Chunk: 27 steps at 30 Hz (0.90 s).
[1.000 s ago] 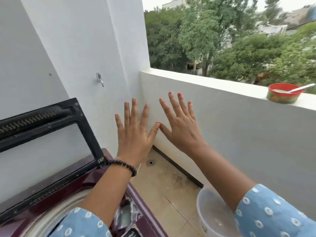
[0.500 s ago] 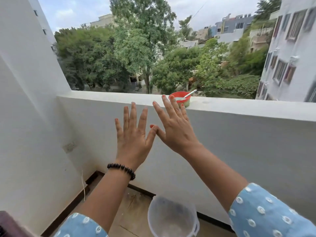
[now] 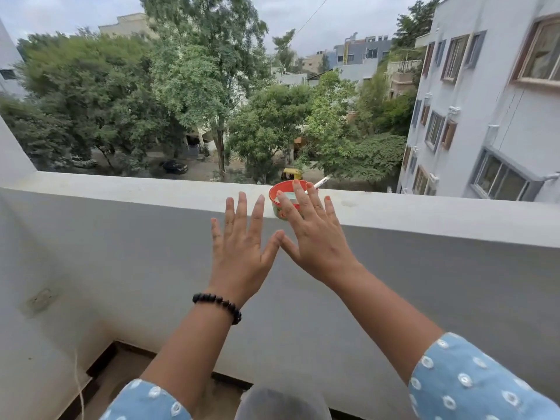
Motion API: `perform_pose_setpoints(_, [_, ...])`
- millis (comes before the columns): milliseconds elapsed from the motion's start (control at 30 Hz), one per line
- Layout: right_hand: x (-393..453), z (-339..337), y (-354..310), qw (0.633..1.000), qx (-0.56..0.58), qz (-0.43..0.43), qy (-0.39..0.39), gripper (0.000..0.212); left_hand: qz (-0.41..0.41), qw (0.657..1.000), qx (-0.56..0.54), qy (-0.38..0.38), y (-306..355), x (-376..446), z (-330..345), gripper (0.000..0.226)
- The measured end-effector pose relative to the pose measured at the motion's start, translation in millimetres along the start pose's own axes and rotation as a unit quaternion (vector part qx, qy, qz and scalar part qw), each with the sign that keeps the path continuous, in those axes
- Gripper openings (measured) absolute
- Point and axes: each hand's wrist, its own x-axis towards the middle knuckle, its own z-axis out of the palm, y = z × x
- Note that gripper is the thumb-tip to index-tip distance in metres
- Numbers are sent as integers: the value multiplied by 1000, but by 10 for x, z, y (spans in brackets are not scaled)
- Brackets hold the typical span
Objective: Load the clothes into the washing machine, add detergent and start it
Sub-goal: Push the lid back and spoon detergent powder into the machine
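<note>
Both hands are raised in front of me with fingers spread and palms facing away, holding nothing. My left hand (image 3: 242, 247), with a black bead bracelet at the wrist, is just left of my right hand (image 3: 315, 234); their thumb tips touch. A red-rimmed bowl of pale detergent powder (image 3: 280, 192) with a white spoon (image 3: 320, 182) stands on the balcony ledge (image 3: 151, 194), partly hidden behind my right fingers. The washing machine and the clothes are out of view.
A grey parapet wall (image 3: 121, 268) runs across the view, with the tiled floor (image 3: 127, 377) below. A translucent bucket rim (image 3: 281, 403) shows at the bottom edge. A white side wall (image 3: 18, 298) stands at the left. Trees and buildings lie beyond.
The view has swung right, away from the open washing machine, so that it faces the ledge. The bowl now sits behind my right fingers. Both hands stay spread and empty.
</note>
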Motion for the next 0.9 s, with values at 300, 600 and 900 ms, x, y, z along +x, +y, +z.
perform_pose_setpoints(300, [570, 430, 289, 999, 16, 43, -24, 69, 5, 993, -98, -63, -227, 763, 434, 73])
perform_pose_setpoints(600, [856, 573, 732, 998, -11, 39, -55, 80, -7, 972, -216, -87, -133, 1273, 771, 92])
perform_pose_setpoints(900, [916, 594, 976, 995, 37, -23, -90, 88, -78, 960, -243, -112, 47, 1484, 837, 110])
